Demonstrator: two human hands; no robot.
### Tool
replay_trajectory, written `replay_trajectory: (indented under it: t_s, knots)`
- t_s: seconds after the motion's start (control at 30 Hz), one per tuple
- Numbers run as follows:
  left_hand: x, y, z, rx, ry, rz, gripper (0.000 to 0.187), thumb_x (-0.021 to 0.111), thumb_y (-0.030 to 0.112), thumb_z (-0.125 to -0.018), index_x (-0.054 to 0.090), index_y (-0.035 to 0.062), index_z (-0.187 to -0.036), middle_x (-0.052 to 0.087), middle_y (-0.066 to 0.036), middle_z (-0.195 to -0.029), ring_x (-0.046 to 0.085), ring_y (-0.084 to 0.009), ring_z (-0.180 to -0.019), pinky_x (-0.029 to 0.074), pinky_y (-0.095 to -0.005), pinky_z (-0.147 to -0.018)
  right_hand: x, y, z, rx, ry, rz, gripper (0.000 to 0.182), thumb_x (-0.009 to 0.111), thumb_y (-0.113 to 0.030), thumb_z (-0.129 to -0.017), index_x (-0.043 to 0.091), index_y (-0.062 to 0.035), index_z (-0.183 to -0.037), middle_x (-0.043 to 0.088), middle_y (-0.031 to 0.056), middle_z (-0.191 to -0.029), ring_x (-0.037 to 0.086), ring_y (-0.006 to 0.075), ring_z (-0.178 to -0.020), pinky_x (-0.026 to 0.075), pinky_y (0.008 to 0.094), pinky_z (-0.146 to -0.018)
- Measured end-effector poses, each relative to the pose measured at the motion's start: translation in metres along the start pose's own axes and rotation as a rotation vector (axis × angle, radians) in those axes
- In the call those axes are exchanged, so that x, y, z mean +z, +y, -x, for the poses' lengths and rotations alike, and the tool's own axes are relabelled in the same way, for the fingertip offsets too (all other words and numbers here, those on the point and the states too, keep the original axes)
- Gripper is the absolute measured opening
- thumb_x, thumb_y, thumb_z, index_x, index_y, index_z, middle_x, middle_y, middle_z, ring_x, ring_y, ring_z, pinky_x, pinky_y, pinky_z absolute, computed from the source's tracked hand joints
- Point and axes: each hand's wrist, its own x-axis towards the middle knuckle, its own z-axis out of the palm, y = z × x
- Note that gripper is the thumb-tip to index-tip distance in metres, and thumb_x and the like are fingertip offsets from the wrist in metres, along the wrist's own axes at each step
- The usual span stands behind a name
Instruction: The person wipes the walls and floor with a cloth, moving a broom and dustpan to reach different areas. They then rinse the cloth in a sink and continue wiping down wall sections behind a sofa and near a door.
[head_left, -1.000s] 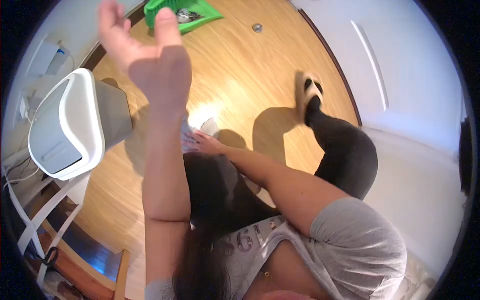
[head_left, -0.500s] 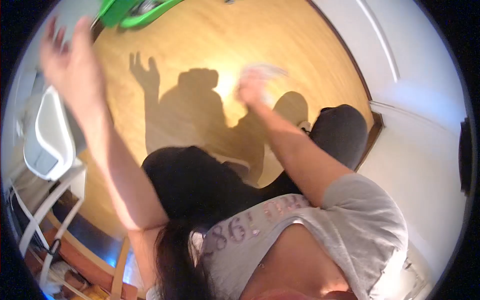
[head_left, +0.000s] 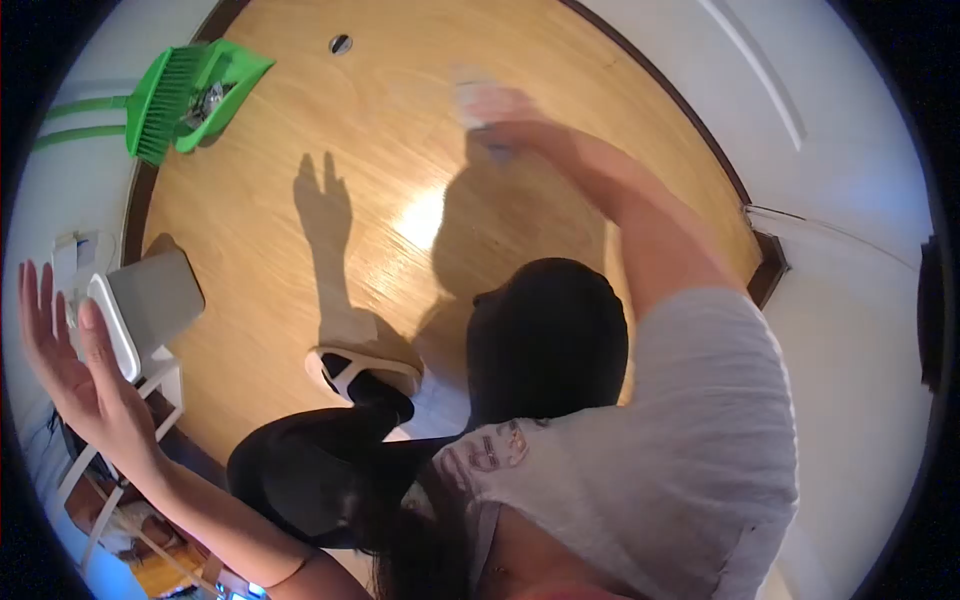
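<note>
1. The right hand (head_left: 512,108) is at a pale, crumpled cloth (head_left: 476,98) on the wooden floor (head_left: 400,130), touching it. Both are blurred, so I cannot tell whether the fingers close around the cloth or lie flat on it.
2. The left hand (head_left: 85,370) is the open grip: raised well apart from the cloth, fingers extended, thumb out to the side.
3. A bent knee in black (head_left: 550,340) stands between the torso and the cloth; the right arm reaches past it on the right.
4. A foot in a pale slipper (head_left: 340,375) is planted on the floor, left of that knee.
5. A round metallic disc (head_left: 341,44) lies farther forward, left of the cloth.
6. Left of the disc, a green broom (head_left: 165,100) stands against a green dustpan (head_left: 236,88) holding greyish debris (head_left: 208,103).
7. A grey bin (head_left: 160,295) with a white rim stands beyond the left hand, which partly covers it in view. A white frame (head_left: 165,385) is near the bin.
8. Dark skirting (head_left: 665,95) edges the floor on the right, below a white panel (head_left: 745,90).
</note>
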Motion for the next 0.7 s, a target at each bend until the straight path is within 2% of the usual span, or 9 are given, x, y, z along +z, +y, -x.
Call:
replay_trajectory:
  t_s: [0.03, 0.1, 0.13, 0.2, 0.33, 0.4, 0.43, 0.57, 0.7]
  knots:
    - [-0.001, -0.001, 0.0, 0.028, -0.003, -0.051, 0.046, 0.052, 0.017, -0.091, 0.039, 0.0006, -0.132, 0.04, -0.018, -0.135, 0.04, -0.0252, -0.124, 0.028, -0.0387, -0.104, -0.037, 0.002, 0.03, 0.193, -0.155, 0.26, 0.043, 0.055, -0.035, -0.081, 0.056, -0.0131, -0.118, 0.053, 0.0075, -0.125, 0.04, 0.02, -0.124, 0.029, 0.0306, -0.106]
    - [0.002, 0.003, -0.001, -0.127, 0.017, 0.01, 0.047, 0.052, 0.019, -0.091, 0.038, 0.0017, -0.132, 0.043, -0.018, -0.132, 0.042, -0.0243, -0.122, 0.028, -0.0373, -0.104, 0.017, 0.111, 0.113, 0.186, 0.304, 0.304, 0.045, 0.046, -0.029, -0.088, 0.047, -0.009, -0.128, 0.046, 0.0113, -0.131, 0.038, 0.0264, -0.126, 0.028, 0.0358, -0.106]
    - [0.001, 0.004, -0.002, -0.18, 0.002, 0.005, 0.047, 0.052, 0.02, -0.091, 0.037, 0.0021, -0.133, 0.044, -0.018, -0.131, 0.042, -0.0241, -0.121, 0.029, -0.0367, -0.104, 0.006, 0.113, 0.153, 0.309, 0.113, 0.315, 0.049, 0.04, -0.027, -0.092, 0.035, -0.0073, -0.136, 0.03, 0.0151, -0.143, 0.026, 0.0299, -0.132, 0.019, 0.0399, -0.11]
    - [-0.001, 0.0, 0.0, -0.212, -0.034, 0.016, 0.048, 0.052, 0.022, -0.091, 0.037, 0.0034, -0.134, 0.047, -0.02, -0.128, 0.045, -0.0228, -0.119, 0.03, -0.0341, -0.103, 0.037, 0.138, 0.209, 0.35, 0.303, 0.239, 0.052, 0.038, -0.027, -0.093, 0.028, -0.0047, -0.138, 0.024, 0.0178, -0.144, 0.023, 0.0348, -0.133, 0.017, 0.0428, -0.11]
    - [0.016, 0.016, 0.002, -0.227, -0.036, 0.118, 0.047, 0.051, 0.019, -0.092, 0.037, 0.0018, -0.133, 0.046, -0.021, -0.128, 0.045, -0.0218, -0.119, 0.032, -0.0328, -0.102, 0.105, 0.041, 0.223, 0.352, 0.531, 0.103, 0.052, 0.043, -0.022, -0.088, 0.033, -0.0007, -0.134, 0.031, 0.025, -0.138, 0.031, 0.0415, -0.126, 0.023, 0.0452, -0.107]
    - [0.029, 0.028, -0.002, -0.201, -0.039, 0.132, 0.046, 0.05, 0.016, -0.092, 0.037, 0.0012, -0.133, 0.047, -0.021, -0.128, 0.045, -0.0215, -0.119, 0.032, -0.0327, -0.102, 0.107, -0.066, 0.184, 0.59, 0.483, -0.465, 0.05, 0.048, -0.018, -0.085, 0.039, -0.002, -0.131, 0.045, 0.0273, -0.126, 0.038, 0.041, -0.121, 0.029, 0.0447, -0.103]
    - [0.037, 0.034, -0.004, -0.184, -0.04, 0.14, 0.045, 0.049, 0.015, -0.092, 0.037, 0.0009, -0.133, 0.047, -0.021, -0.127, 0.045, -0.0213, -0.119, 0.032, -0.0326, -0.102, 0.117, -0.104, 0.165, 0.542, 0.469, -0.528, 0.049, 0.048, -0.018, -0.084, 0.04, -0.0021, -0.13, 0.045, 0.0263, -0.125, 0.04, 0.0402, -0.119, 0.03, 0.0451, -0.102]
    - [0.062, 0.033, -0.017, -0.136, -0.131, 0.065, 0.045, 0.051, 0.011, -0.092, 0.036, 0.0007, -0.133, 0.046, -0.018, -0.129, 0.046, -0.0219, -0.118, 0.033, -0.0321, -0.1, 0.15, -0.171, 0.096, -0.139, 0.538, 0.018, 0.044, 0.047, -0.018, -0.083, 0.044, -0.0025, -0.124, 0.048, 0.0227, -0.122, 0.045, 0.0367, -0.113, 0.032, 0.0465, -0.099]
    - [0.078, 0.02, -0.029, 0.27, -0.263, -0.274, 0.042, 0.052, 0.012, -0.092, 0.041, 0.0037, -0.131, 0.035, -0.01, -0.139, 0.045, -0.0228, -0.118, 0.036, -0.0349, -0.097, 0.131, -0.114, 0.1, -0.071, 0.569, 0.187, 0.04, 0.046, -0.019, -0.081, 0.048, -0.0028, -0.118, 0.051, 0.019, -0.119, 0.049, 0.0332, -0.107, 0.035, 0.0479, -0.096]
